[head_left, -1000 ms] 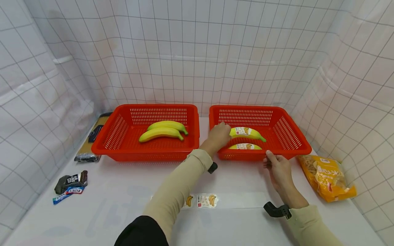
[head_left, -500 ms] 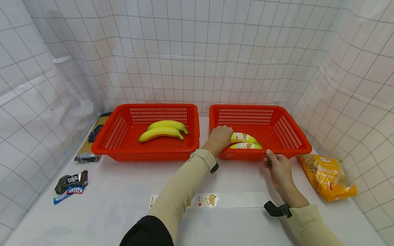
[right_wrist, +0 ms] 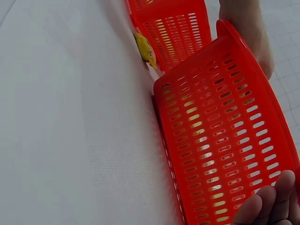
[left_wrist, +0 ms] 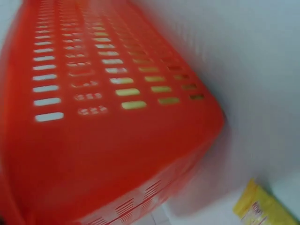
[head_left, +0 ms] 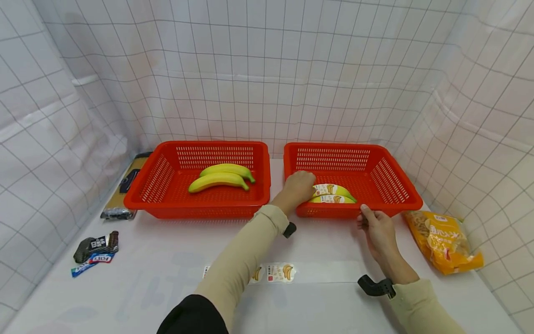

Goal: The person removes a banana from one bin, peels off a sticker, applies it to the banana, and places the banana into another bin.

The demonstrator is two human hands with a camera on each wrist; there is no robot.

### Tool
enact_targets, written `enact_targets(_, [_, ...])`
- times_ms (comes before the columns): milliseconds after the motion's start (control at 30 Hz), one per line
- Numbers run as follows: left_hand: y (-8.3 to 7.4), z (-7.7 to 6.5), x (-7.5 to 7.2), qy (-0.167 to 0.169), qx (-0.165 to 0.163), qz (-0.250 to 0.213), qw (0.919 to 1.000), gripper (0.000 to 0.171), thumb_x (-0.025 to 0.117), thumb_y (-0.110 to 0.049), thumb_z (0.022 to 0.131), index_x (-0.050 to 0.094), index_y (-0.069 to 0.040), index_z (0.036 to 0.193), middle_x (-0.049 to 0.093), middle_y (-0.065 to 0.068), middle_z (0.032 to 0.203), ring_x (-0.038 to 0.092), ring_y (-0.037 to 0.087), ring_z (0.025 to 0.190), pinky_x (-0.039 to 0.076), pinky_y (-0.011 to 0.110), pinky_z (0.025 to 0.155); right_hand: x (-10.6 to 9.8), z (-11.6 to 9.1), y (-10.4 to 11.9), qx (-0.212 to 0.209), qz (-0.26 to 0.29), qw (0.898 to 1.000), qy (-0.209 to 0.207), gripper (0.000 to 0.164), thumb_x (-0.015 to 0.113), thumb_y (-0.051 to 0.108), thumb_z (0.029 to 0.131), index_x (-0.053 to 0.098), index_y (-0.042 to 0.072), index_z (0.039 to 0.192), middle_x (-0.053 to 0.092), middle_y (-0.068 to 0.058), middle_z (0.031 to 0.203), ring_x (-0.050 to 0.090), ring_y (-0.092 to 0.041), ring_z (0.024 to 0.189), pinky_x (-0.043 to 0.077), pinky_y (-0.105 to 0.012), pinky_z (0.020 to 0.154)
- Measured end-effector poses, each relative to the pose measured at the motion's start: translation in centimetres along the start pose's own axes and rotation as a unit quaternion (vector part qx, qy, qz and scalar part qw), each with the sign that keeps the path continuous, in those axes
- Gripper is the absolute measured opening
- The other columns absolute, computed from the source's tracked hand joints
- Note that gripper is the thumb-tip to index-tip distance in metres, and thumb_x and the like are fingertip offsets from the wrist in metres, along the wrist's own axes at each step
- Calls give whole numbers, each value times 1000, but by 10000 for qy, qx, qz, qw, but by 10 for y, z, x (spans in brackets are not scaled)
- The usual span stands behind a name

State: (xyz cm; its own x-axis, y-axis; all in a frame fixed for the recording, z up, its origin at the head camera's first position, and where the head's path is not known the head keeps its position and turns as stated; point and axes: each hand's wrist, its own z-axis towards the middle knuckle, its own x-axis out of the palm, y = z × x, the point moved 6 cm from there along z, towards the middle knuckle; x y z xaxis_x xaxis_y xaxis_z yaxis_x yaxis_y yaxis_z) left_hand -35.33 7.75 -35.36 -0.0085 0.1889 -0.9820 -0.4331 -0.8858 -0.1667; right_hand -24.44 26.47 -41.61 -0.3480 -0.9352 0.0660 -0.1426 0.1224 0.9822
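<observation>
The right hand's (head_left: 377, 227) fingers and thumb pinch the front rim of the right basket (head_left: 333, 150), thumb on top, the other fingers bent against the outer wall. The left hand (head_left: 297, 189) reaches over the same basket's left end with knuckles up, right at the rear banana's (head_left: 334, 189) left end; its fingertips are hidden, so whether they grip the fruit I cannot tell.

That banana lies inside the right basket, close alongside the front banana (head_left: 333, 199), both near the front wall and roughly parallel. They are bright yellow and gently curved, the rear one tapering rightward to a greener tip. Each wears a white sticker with red print and a small picture of bananas.

Just beside, the left basket (head_left: 200, 212), equally red and slotted, holds two more bananas (head_left: 219, 181), plain yellow with a green tinge, smooth, stems toward the right.

Nearer the person, a strip of banana labels (head_left: 281, 272) lies on the white table (head_left: 146, 287), partly covered by the left sleeve (head_left: 238, 260). Out at the right sits an orange snack bag (head_left: 446, 241); at the far left lie small dark and blue wrapped packets (head_left: 97, 248), with a gold packet (head_left: 123, 190) beyond them beside the left basket.
</observation>
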Motion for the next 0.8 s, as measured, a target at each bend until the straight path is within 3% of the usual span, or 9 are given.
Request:
enact_targets(100, [4, -10, -7, -471, 31, -475, 9978, 23, 62, -29, 90, 68, -16, 107, 65, 0, 104, 52, 16, 96, 48, 29, 86, 1, -2, -1, -50, -240, 9997, 92, 43, 58, 42, 90, 54, 2, 104, 62, 3, 78, 55, -11, 74, 50, -19, 70])
enact_targets(200, [9, -26, -17, -980, -32, -938, 9908, 26, 62, -29, 89, 66, -17, 113, 60, 1, 111, 48, 17, 104, 46, 29, 91, 6, -6, -3, -230, -818, 9959, 315, 48, 55, 43, 92, 53, -3, 106, 61, 1, 81, 56, -12, 75, 51, -21, 72])
enact_targets(333, [20, -54, -32, -1489, -55, -1594, 9759, 27, 63, -26, 89, 64, -16, 115, 56, 2, 110, 45, 17, 104, 47, 29, 88, 22, -20, -3, -705, -1870, 9775, 675, 48, 53, 44, 93, 55, -2, 107, 60, -3, 86, 58, -16, 80, 52, -24, 74])
enact_targets(433, [33, -73, -45, -1690, -12, -1898, 9672, 29, 64, -23, 88, 64, -14, 115, 56, 4, 109, 45, 18, 103, 47, 31, 86, 40, -35, 3, -1359, -2296, 9596, 899, 36, 56, 37, 94, 58, 2, 104, 61, -9, 89, 58, -17, 80, 51, -25, 72])
enact_targets(600, [72, -96, -67, -1809, -285, -2075, 9609, 30, 63, -21, 88, 64, -13, 117, 56, 8, 113, 45, 22, 107, 45, 37, 90, 76, -58, 17, -2421, -2491, 9290, 1274, 20, 61, 23, 92, 62, 8, 104, 65, -9, 95, 56, -11, 81, 48, -21, 70])
enact_targets(700, [103, -105, -76, -1823, -601, -2079, 9591, 32, 62, -21, 88, 62, -11, 119, 56, 11, 119, 43, 26, 113, 43, 41, 95, 99, -68, 22, -2609, -2516, 9182, 1599, 23, 63, 22, 91, 60, 10, 110, 66, -7, 104, 57, -12, 88, 48, -20, 75])
enact_targets(800, [137, -111, -80, -1691, -973, -2032, 9595, 36, 62, -21, 88, 59, -8, 122, 54, 15, 126, 41, 31, 120, 39, 46, 100, 123, -75, 23, -2512, -2541, 9131, 1964, 29, 64, 23, 90, 57, 13, 117, 64, -5, 113, 59, -15, 97, 50, -23, 82])
